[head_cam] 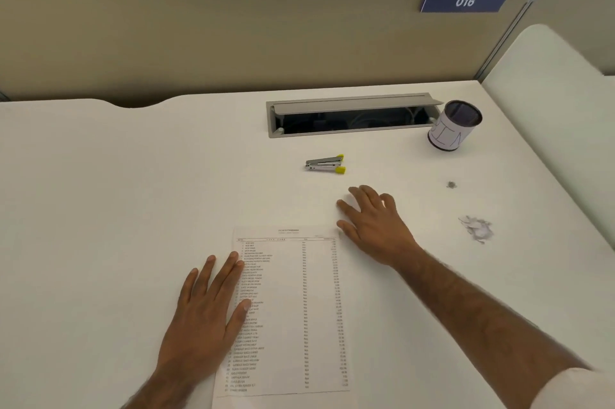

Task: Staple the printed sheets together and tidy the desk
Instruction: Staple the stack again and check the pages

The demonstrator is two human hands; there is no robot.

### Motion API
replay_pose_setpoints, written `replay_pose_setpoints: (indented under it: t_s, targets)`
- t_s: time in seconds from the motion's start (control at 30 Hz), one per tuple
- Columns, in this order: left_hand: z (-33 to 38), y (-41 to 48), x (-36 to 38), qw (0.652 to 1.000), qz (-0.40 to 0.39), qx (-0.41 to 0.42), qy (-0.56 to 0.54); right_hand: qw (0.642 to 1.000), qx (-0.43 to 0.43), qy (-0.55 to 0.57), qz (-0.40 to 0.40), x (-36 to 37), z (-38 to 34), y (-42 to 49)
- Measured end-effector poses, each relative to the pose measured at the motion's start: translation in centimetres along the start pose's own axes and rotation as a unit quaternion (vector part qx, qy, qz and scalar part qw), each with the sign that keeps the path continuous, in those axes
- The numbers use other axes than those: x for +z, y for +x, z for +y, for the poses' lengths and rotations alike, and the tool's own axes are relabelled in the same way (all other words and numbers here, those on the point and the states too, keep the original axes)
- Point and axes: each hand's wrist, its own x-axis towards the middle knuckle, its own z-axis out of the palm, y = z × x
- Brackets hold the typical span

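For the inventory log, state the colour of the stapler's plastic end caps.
Yellow, on the small silver metal stapler; the head view, the only one, shows it.

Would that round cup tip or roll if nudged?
The cup looks empty and light, so a low push would probably slide it. Taller than wide, it might tip from a high push; being round, it would then likely roll.

Location: office workstation. Evidence: a white desk point(133, 175) enclosed by beige partitions point(199, 42), a blue plate point(465, 0) numbered 016, an open cable hatch point(352, 104) in the desktop, a pen cup point(449, 129), a stapler point(324, 164).
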Motion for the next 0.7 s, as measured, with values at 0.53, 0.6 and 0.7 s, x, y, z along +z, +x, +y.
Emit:
replay_pose_setpoints:
  t_s: [0.53,0.6,0.7]
  targets:
    - [0.5,0.4,0.2,1.0,0.018,-0.005,0.0,0.975,0.21,-0.064,-0.037,0.5,17.5,-6.4]
    - [0.6,0.5,0.2,1.0,0.017,-0.004,0.001,0.977,0.201,-0.064,-0.031,0.3,18.4,-6.2]
    - [0.6,0.6,0.2,1.0,0.017,-0.003,-0.001,0.977,0.209,-0.031,0.008,-0.2,19.6,-5.4]
